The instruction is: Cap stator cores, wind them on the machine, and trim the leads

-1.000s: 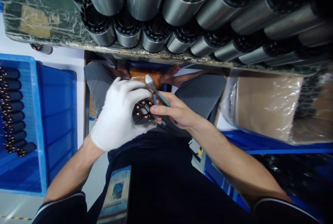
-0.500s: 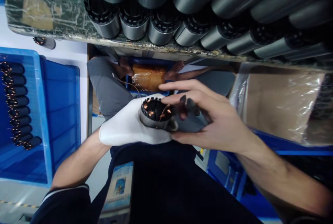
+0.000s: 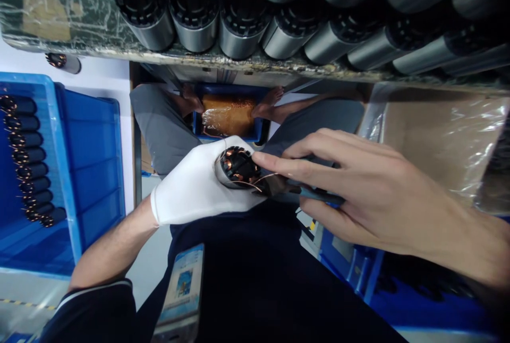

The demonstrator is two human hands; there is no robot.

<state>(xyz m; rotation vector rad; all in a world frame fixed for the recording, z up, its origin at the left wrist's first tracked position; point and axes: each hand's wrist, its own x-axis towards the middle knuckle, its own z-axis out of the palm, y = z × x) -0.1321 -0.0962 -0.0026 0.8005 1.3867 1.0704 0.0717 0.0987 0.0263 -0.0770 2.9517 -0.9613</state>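
My left hand [image 3: 195,183], in a white glove, is wrapped around a motor stator [image 3: 228,174]. The stator is a metal cylinder with a black slotted rim and copper windings, its open end facing up. Loose copper wire [image 3: 252,185] sticks out of its right side. My bare right hand [image 3: 350,183] holds dark wire cutters [image 3: 319,194], whose blurred jaws are close to the wire at the stator's right edge. The right index fingertip is at the stator's rim. My palm hides part of the cutters' handles.
Rows of metal stators [image 3: 241,29] stand on the worn bench [image 3: 91,40] ahead. A blue crate [image 3: 71,215] on the left holds several wound stators [image 3: 32,168]. One stator [image 3: 66,62] lies beside it. Plastic-wrapped cardboard [image 3: 434,141] is at right, and a blue bin [image 3: 263,130] sits between my feet.
My right hand has turned, bringing the cutters' jaws level and pointing left at the wire. The copper wire now curves out to the stator's right. My left hand still grips the stator.
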